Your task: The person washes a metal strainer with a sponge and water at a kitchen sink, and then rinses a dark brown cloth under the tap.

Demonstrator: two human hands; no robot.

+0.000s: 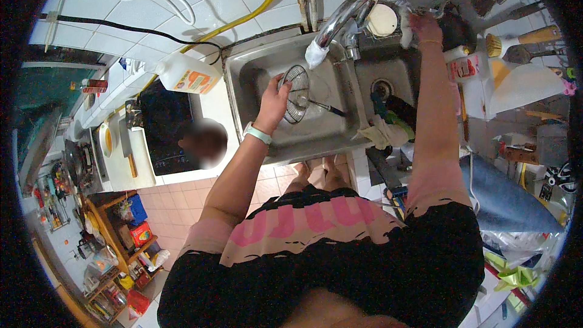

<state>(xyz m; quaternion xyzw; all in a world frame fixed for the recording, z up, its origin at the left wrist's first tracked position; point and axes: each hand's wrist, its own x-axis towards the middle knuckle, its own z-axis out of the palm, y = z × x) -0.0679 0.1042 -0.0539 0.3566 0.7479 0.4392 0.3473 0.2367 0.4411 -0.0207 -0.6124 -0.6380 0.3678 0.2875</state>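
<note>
My left hand (274,100) grips the rim of a round wire mesh strainer (297,94) with a dark handle, held inside the left basin of a steel double sink (255,64). Above the divider arches a chrome faucet (343,15) with a white wrap at its spout. My right hand (424,26) reaches to the far ledge behind the right basin, its fingers closed near a white round object (382,19) and a dark pan (456,29); what it holds is unclear.
A white detergent bottle (188,74) lies on the counter left of the sink, beside a black cooktop (164,124). Cloths (384,130) hang over the sink's front edge. Utensils and a brush (516,39) crowd the right counter. Shelves (115,249) stand lower left.
</note>
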